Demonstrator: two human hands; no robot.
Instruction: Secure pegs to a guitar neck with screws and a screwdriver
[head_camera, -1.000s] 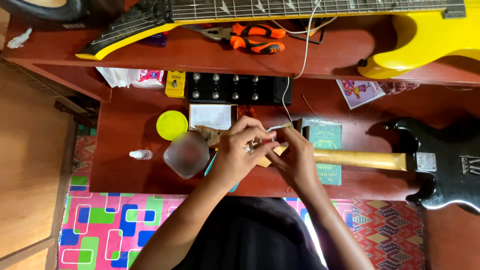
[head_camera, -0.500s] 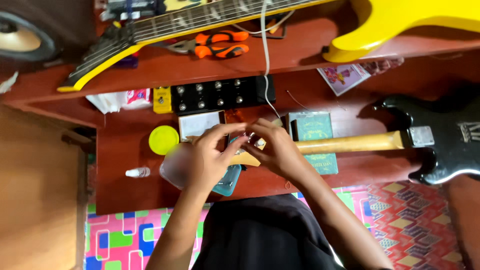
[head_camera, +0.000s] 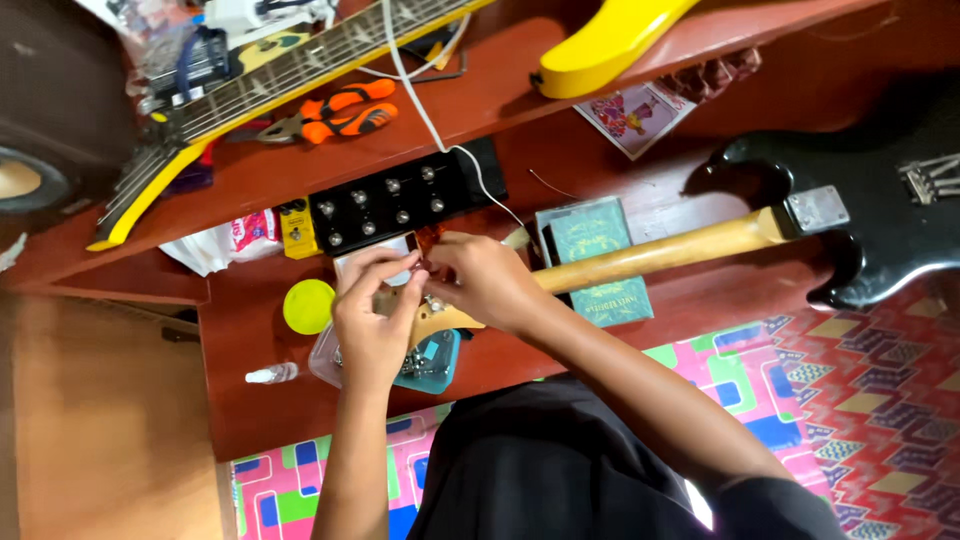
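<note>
Near the front edge of the red bench (head_camera: 260, 420), the left hand (head_camera: 372, 330) and right hand (head_camera: 485, 285) close narrowly, fingertips pinched together over the wooden headstock (head_camera: 440, 320) of the black guitar (head_camera: 880, 230); what they pinch is too small to tell. A clear tub (head_camera: 325, 365) just beside the left wrist could be knocked off. Farther back, the black pedal box (head_camera: 400, 200) and its white cable (head_camera: 415, 90) might snag.

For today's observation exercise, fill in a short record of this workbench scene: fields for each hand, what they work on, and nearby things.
left hand: fingers pinched at the headstock
right hand: gripping the headstock end of the neck
worked on: black guitar with pale wooden neck, lying flat
beside hands: yellow round lid, clear tub, small white bottle
upper shelf: yellow guitar, orange-handled pliers
</note>
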